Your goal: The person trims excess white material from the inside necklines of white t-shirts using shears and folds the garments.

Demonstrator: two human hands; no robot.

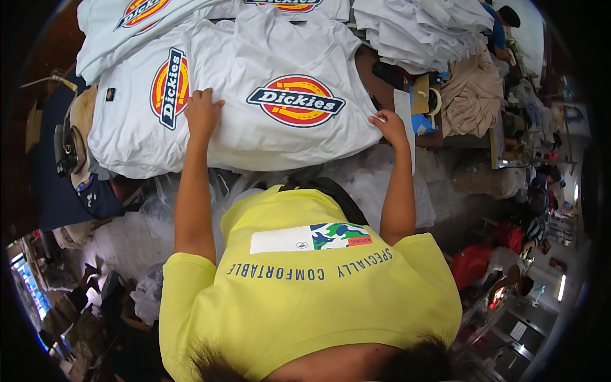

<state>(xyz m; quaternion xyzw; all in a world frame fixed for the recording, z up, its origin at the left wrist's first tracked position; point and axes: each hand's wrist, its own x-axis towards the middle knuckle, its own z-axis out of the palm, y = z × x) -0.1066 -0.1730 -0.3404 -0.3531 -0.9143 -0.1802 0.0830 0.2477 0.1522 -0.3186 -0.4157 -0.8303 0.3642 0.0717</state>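
Observation:
A white T-shirt [235,137] with a red, yellow and dark blue oval print lies spread on top of other shirts in front of me. My left hand [202,113] rests on its left part, fingertips down on the cloth and thumb apart. At the right edge of the shirt, my right hand [391,130] pinches the cloth between thumb and fingers. Beside my left hand lies another white T-shirt [130,130], with the same print turned sideways and a dark neck label. More printed white shirts [102,41] are stacked beyond it.
A heap of white garments [423,32] is at the far right, with beige cloth [472,95] nearby. A tape roll [435,102] and a blue item [421,123] sit right of my right hand. Dark blue cloth [57,184] lies left. Other people [503,270] are at right.

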